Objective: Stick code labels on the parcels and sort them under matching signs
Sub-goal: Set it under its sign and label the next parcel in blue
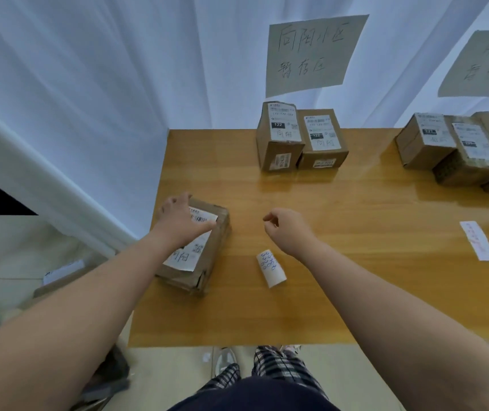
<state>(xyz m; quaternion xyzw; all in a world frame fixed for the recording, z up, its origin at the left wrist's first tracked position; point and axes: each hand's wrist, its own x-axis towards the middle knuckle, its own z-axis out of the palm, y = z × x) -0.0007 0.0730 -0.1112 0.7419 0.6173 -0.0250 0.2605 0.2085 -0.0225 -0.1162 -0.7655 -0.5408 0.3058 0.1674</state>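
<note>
Wooden table (355,262) in a yellow-brown tone takes most of the view, and a white curtain (89,69) hangs behind it. On the curtain hang two paper signs with handwritten characters: the first sign (311,54) at 12 o'clock and the second sign (486,63) at 2 o'clock (this one is cut by the edge of the picture).

Under the first sign stand two cardboard parcels, touching side by side: the left parcel (278,137) and the right parcel (323,140), both with white labels on top. Under the second sign, a group of parcels (424,140) stands close together.

At 9 o'clock, near the table edge, lies the near parcel (204,256). The left hand (182,221) rests on its top with fingers spread and fairly straight, covering part of its white label.

The right hand (284,229) hovers over the middle of the table, fingers curled inward and thumb tip against forefinger. At 6 o'clock from this hand lies a small label roll (271,269) with blue writing. A paper strip (478,240) lies at 3 o'clock.
</note>
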